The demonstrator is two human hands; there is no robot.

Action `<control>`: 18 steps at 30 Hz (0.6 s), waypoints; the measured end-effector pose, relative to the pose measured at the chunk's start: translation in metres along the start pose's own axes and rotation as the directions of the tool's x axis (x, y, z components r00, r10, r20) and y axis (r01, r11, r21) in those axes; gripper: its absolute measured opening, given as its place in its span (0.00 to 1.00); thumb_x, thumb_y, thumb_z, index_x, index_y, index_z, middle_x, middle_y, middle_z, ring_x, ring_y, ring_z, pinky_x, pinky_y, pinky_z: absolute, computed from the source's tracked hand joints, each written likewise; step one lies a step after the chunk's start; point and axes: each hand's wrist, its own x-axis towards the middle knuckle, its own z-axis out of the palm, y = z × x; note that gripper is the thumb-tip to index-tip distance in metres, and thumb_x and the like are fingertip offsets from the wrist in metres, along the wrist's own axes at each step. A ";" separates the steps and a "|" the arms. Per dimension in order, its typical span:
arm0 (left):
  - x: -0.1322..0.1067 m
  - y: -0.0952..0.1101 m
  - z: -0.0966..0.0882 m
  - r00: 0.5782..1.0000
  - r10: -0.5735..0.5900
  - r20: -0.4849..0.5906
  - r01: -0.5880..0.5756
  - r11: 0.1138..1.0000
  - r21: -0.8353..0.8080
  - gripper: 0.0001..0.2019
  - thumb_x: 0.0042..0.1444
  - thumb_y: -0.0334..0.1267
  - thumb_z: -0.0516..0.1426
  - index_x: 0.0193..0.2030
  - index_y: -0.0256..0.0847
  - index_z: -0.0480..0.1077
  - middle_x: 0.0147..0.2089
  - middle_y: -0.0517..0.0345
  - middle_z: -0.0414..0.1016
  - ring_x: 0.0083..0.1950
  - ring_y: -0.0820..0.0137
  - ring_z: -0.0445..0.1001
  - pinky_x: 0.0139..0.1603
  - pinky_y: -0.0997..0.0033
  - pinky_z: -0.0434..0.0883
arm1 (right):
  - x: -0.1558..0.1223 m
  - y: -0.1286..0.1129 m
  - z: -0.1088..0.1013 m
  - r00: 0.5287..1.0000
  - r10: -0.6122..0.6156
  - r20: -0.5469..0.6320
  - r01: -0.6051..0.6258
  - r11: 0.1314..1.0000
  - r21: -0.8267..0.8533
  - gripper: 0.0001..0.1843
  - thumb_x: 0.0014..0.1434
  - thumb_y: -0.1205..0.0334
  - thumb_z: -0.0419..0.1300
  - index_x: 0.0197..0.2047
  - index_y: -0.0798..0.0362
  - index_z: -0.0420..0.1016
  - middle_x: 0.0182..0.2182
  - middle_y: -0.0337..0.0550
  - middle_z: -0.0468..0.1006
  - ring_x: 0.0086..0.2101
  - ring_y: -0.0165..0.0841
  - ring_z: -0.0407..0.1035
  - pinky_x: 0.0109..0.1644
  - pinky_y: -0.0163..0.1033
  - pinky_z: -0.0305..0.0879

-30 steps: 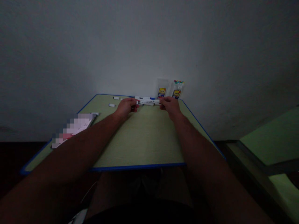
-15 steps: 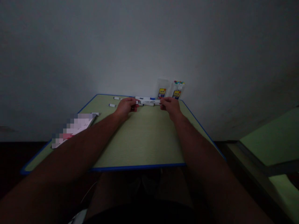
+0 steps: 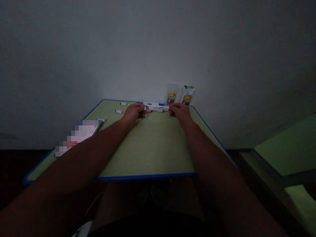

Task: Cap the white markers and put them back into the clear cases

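Observation:
Both hands meet on a white marker (image 3: 157, 108) near the back of the table. Its left end is pinched in the fingers of my left hand (image 3: 134, 111), and its right end is between the fingers of my right hand (image 3: 179, 110). Behind it lie several more markers, one a white marker with a blue end (image 3: 153, 104). To the left of my left hand are white pieces with dark ends, one nearer (image 3: 118, 111) and one farther back (image 3: 123, 104); my hand may hide part of them.
A clear pouch (image 3: 172, 93) with a yellow label leans at the wall (image 3: 138, 49); beside it stands a second pouch (image 3: 188, 94) holding coloured-capped markers. A flat, partly blurred item (image 3: 84, 133) lies on the table's left side. The pale table (image 3: 150, 148) has a blue edge.
Almost nothing differs. Both hands stay on the marker, which looks slightly turned, its printing showing differently.

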 end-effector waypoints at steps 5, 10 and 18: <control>0.000 0.000 -0.001 1.000 0.006 0.011 -0.006 1.000 0.012 0.06 0.53 0.27 0.56 0.33 0.33 0.75 0.23 0.57 0.72 0.19 0.76 0.66 0.24 0.73 0.66 | -0.001 -0.001 0.000 1.000 0.000 -0.002 0.000 1.000 0.007 0.04 0.53 0.65 0.66 0.31 0.56 0.75 0.30 0.42 0.79 0.21 0.23 0.67 0.26 0.32 0.70; 0.001 -0.002 -0.002 1.000 0.005 0.009 -0.005 1.000 0.013 0.05 0.53 0.27 0.56 0.33 0.33 0.75 0.23 0.56 0.72 0.19 0.75 0.67 0.24 0.72 0.66 | -0.003 -0.003 0.001 1.000 0.005 0.000 -0.005 1.000 0.007 0.04 0.53 0.66 0.66 0.31 0.56 0.75 0.29 0.41 0.78 0.21 0.24 0.67 0.26 0.33 0.70; 0.001 -0.003 -0.002 1.000 0.009 0.006 -0.009 1.000 0.006 0.04 0.51 0.28 0.58 0.32 0.35 0.75 0.24 0.55 0.72 0.20 0.75 0.66 0.25 0.71 0.66 | -0.005 -0.005 0.000 1.000 0.023 0.006 -0.023 1.000 -0.004 0.04 0.54 0.65 0.66 0.34 0.55 0.76 0.25 0.39 0.77 0.21 0.25 0.67 0.28 0.33 0.71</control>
